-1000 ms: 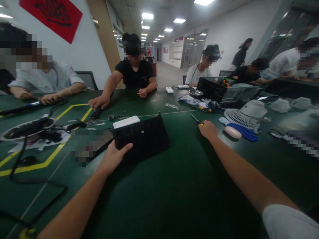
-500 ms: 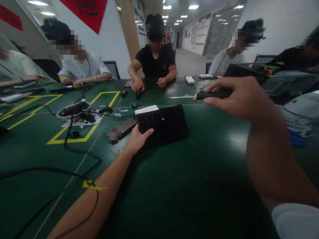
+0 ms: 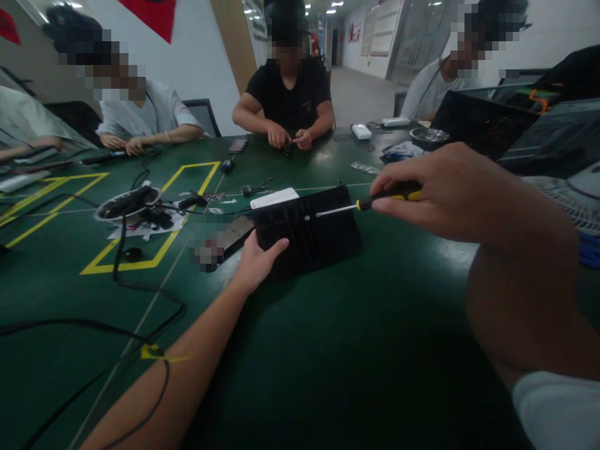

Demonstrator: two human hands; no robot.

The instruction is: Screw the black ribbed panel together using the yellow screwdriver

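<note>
A black wallet with slot-like folds is tilted up on the green table, and a small pale round stud shows on its face. My left hand grips its lower left side, thumb in front and fingers mostly hidden behind. Something flat and white sticks out behind its upper left edge. In my right hand is a screwdriver with a black and yellow handle. Its metal shaft points left across the wallet, the tip close beside the stud; whether they touch I cannot tell.
Left of the wallet lie a dark flat box-like item, a white bowl of black parts and loose cables. Across the table, a person in black handles a small dark object. A dark laptop-like panel stands far right.
My right hand has brought the screwdriver left and down, so its tip is now over the wallet by the stud. My left hand keeps its grip. The view has tilted downward.
</note>
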